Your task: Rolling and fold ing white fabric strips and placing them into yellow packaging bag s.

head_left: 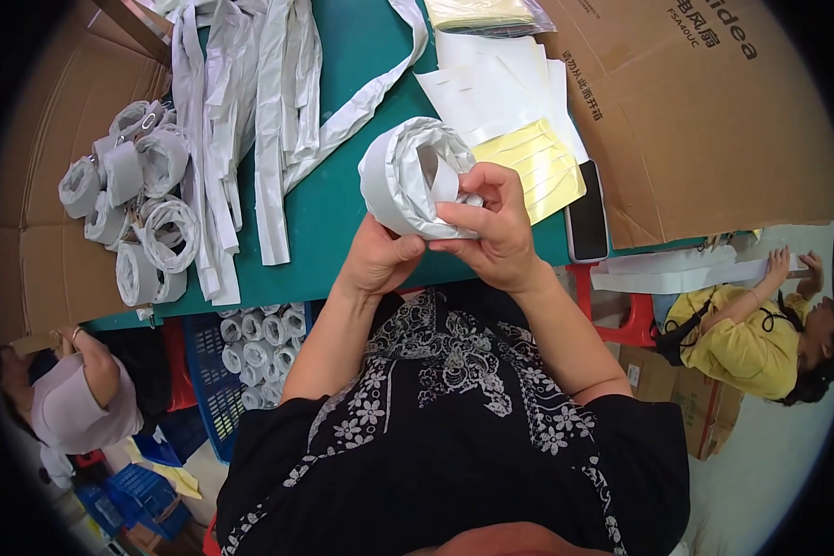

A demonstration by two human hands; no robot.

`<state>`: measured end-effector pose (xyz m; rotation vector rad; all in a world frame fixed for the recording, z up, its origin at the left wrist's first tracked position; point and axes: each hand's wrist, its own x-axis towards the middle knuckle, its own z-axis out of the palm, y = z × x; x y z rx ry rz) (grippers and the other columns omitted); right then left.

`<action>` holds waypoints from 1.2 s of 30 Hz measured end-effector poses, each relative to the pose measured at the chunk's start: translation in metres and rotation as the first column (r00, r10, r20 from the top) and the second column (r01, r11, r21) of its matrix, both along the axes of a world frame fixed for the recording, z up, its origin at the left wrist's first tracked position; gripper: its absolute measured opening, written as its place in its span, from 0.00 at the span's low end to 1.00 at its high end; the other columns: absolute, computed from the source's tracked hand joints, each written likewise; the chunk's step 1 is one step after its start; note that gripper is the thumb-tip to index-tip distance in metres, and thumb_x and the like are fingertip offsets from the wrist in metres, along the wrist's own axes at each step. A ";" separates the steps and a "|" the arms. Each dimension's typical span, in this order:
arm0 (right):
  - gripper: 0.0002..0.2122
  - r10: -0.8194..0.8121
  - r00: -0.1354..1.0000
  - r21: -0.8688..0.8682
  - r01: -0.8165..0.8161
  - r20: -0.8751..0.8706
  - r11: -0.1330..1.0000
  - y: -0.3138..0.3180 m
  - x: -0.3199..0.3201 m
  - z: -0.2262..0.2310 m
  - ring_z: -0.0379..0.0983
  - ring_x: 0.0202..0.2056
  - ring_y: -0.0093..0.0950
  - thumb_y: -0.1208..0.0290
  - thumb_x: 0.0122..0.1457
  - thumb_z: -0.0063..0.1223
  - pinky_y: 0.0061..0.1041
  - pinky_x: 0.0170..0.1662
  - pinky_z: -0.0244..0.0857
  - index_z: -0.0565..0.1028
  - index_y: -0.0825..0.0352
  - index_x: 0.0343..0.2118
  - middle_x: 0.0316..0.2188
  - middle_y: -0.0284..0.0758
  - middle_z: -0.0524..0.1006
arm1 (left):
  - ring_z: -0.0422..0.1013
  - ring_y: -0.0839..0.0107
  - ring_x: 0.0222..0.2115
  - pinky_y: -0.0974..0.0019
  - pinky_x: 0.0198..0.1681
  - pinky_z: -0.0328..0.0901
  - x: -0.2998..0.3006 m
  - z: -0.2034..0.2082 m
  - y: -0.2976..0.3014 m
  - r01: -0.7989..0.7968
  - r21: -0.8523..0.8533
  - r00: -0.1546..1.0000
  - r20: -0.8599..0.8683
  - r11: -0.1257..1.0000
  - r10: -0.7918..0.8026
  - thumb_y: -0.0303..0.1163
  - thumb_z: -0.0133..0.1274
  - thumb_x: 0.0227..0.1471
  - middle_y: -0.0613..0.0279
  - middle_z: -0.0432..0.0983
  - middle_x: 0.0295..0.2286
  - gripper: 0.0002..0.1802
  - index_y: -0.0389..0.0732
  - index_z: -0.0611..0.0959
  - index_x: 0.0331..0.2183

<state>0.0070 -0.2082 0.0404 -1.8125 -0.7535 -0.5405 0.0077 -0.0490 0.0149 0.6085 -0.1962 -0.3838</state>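
Between my two hands, above the front edge of the green table, is a thick roll of white paper-wrapped strip (394,176) with a hollow middle. My left hand (380,255) cups it from below and the left, thumb along the lower rim. On the right side my right hand (500,227) grips it, with fingers bent at the opening and the thumb underneath. What lies inside the roll's centre is partly hidden by those fingers. Left of it, long flattened white strips (273,139) are spread over the table, one trailing diagonally toward the far side.
Several finished-looking white rolls (162,157) are piled at the left against cardboard (37,185). White sheets (500,88), a yellow sheet (533,171) and a phone (586,218) lie right, beside a big cardboard piece (713,120). A blue crate (215,398) with rolls stands below. Two people work at either side.
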 end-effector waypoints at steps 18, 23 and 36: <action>0.26 -0.061 0.992 -0.202 0.082 0.109 0.976 -0.006 0.024 -0.004 0.72 0.40 0.35 0.81 0.38 0.65 0.27 0.40 0.67 0.65 0.65 0.42 0.32 0.37 0.72 | 0.63 0.66 0.35 0.65 0.39 0.59 0.017 0.016 0.035 -0.794 0.568 0.604 0.777 0.218 0.177 0.38 0.63 0.37 0.61 0.64 0.34 0.27 0.42 0.73 0.40; 0.27 0.057 0.992 -0.321 -0.018 0.113 0.947 -0.012 0.021 0.002 0.72 0.40 0.35 0.79 0.37 0.66 0.28 0.39 0.67 0.64 0.66 0.41 0.32 0.37 0.73 | 0.62 0.65 0.34 0.63 0.39 0.57 0.030 0.054 0.029 -0.764 0.619 0.580 0.783 0.185 -0.224 0.39 0.64 0.32 0.62 0.67 0.31 0.15 0.42 0.80 0.24; 0.11 0.089 0.690 -0.205 -0.332 -0.718 0.921 -0.032 0.031 0.014 0.72 0.29 0.21 0.70 0.50 0.57 0.20 0.34 0.66 0.76 0.70 0.35 0.28 0.35 0.77 | 0.70 0.65 0.37 0.60 0.42 0.62 0.032 0.021 0.020 -0.746 0.428 0.294 0.899 0.510 -0.325 0.30 0.63 0.33 0.64 0.75 0.31 0.15 0.42 0.81 0.30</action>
